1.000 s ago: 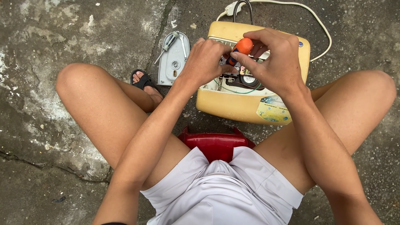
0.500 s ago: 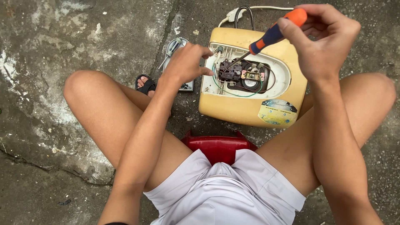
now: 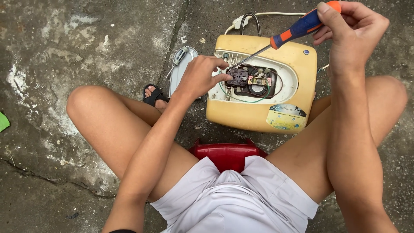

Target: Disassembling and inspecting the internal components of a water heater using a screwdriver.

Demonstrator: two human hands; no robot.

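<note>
One screwdriver [image 3: 297,30] slants, tip down-left, in right hand [image 3: 351,32].

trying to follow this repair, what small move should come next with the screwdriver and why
Probably ease the screwdriver tip down onto the dark switch block: the right hand holds it angled there, while the left hand steadies that block.

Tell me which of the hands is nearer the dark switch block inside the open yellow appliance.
Left. The left hand has its fingertips on the dark switch block. The right hand is up and to the right, off the appliance, gripping the screwdriver.
</note>
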